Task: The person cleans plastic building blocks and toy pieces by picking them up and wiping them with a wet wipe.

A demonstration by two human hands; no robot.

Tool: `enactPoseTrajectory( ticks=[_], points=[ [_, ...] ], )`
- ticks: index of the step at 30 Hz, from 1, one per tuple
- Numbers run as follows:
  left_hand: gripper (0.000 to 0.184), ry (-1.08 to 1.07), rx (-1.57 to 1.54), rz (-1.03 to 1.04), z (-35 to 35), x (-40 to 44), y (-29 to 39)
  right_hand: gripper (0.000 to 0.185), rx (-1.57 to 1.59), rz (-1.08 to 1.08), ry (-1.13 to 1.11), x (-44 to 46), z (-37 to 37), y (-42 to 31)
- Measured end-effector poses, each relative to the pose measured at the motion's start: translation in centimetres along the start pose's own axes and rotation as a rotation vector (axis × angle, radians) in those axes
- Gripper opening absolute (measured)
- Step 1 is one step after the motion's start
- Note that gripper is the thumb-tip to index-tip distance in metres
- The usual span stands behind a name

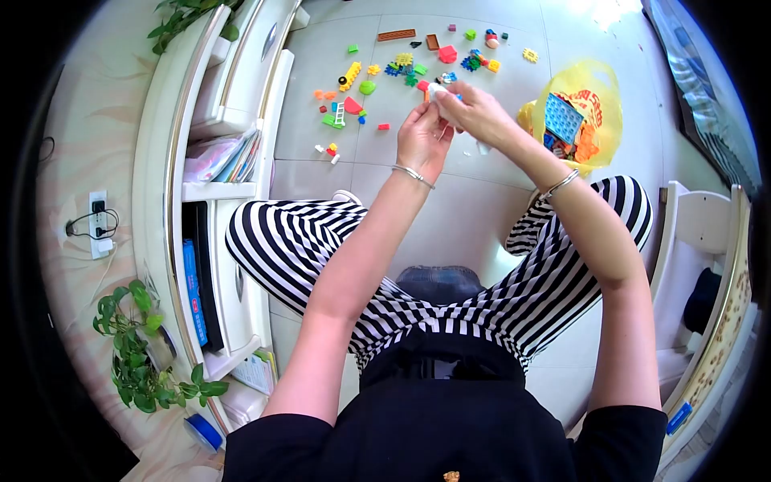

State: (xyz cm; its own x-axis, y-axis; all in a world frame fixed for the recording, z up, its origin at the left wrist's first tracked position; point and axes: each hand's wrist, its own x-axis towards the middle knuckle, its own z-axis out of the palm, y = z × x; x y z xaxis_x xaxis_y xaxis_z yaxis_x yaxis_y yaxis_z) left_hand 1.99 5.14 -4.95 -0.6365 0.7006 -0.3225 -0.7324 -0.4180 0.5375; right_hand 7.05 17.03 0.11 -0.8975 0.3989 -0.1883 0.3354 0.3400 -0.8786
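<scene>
My two hands meet in front of me above the tiled floor, both with fingers closed. In my right hand (pixel 475 112) is a thin white wipe or tissue (pixel 435 91), whose loose end hangs below the palm. My left hand (pixel 426 138) pinches a small piece against the wipe; a bit of red and orange shows at its fingertips, but its kind is mostly hidden. Beyond the hands lie scattered toy building blocks, among them a yellow piece with a black wheel (pixel 350 76), a white ladder (pixel 340 114) and a red block (pixel 447 54).
A yellow plastic bag (pixel 610 120) at the right holds a blue studded plate (pixel 564 117) and orange pieces. White shelving (pixel 181 161) stands on the left, a white chair (pixel 697 217) on the right. A small figure (pixel 329 151) lies near my left knee.
</scene>
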Motion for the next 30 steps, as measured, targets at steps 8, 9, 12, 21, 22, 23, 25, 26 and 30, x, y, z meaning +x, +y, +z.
enactPoseTrajectory(
  ticks=[8, 9, 12, 21, 22, 23, 25, 26, 30],
  points=[
    [0.01, 0.327, 0.035, -0.081, -7.7, 2.3, -0.8, 0.033, 0.083, 0.077, -0.093, 2.7, 7.5, 5.0],
    [0.01, 0.338, 0.026, -0.086, -8.8, 2.9, -1.3, 0.033, 0.079, 0.087, -0.103, 3.3, 8.5, 6.0],
    [0.008, 0.447, -0.138, -0.229, -12.3, 5.0, -2.3, 0.03, -0.034, 0.16, 0.033, 5.1, 11.4, 7.7],
    [0.023, 0.614, 1.46, -0.061, -28.2, 11.5, -2.6, 0.029, -0.086, 0.28, 0.011, 6.9, 17.7, 14.7],
    [0.026, 0.585, 1.739, 0.043, -28.6, 11.8, -2.0, 0.03, -0.068, 0.307, -0.024, 6.8, 18.0, 14.6],
    [0.026, 0.581, 1.74, 0.026, -28.9, 12.3, -1.4, 0.03, -0.066, 0.321, -0.028, 6.9, 18.4, 14.6],
    [0.027, 0.436, 1.91, 0.058, -28.0, 13.3, 0.0, 0.03, -0.048, 0.319, -0.045, 7.2, 19.1, 14.9],
    [0.027, 0.432, 1.911, 0.04, -28.0, 13.8, 0.4, 0.034, -0.055, 0.306, -0.051, 7.4, 19.5, 15.1],
    [0.021, 0.196, 2.119, 0.086, -29.4, 16.5, 0.1, 0.036, -0.012, 0.372, -0.118, 8.5, 19.5, 14.4]
  ],
)
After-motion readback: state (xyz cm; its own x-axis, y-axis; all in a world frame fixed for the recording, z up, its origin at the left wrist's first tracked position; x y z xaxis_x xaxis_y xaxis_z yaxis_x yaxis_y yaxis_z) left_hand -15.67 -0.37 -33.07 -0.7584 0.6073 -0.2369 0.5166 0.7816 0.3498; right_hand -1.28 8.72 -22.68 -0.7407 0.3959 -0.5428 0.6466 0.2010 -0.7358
